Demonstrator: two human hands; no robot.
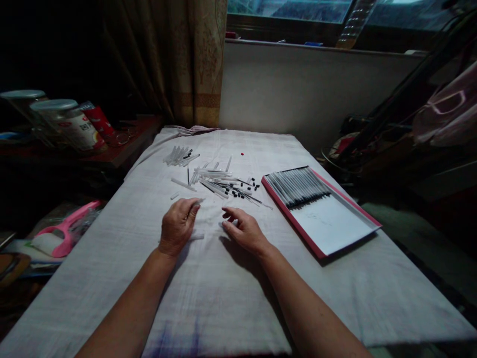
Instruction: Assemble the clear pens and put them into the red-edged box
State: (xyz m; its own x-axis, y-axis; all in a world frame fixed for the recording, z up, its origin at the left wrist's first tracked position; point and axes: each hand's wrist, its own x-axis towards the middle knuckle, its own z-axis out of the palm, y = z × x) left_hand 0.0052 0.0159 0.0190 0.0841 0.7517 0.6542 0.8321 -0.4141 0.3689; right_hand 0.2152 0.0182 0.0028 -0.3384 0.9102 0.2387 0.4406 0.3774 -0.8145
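My left hand (176,224) is closed, thumb and forefinger pinching a clear pen piece (201,201) whose end pokes out to the right. Under that hand a clear pen barrel (197,236) lies on the cloth. My right hand (244,229) is curled, its forefinger lifted away from the thumb, with a small pale pen piece (234,223) held between thumb and curled fingers, mostly hidden. Just beyond both hands is a loose heap of clear barrels (212,174), with dark ink refills (244,193) and small black pen caps (238,195) at its right side.
At right, a red-edged box lid (316,252) holds a row of assembled pens (298,184). Another bunch of barrels (177,155) lies far left, a small red piece (242,154) at the back. Jars (70,124) stand on a side table; pink-handled scissors (67,228) lie below.
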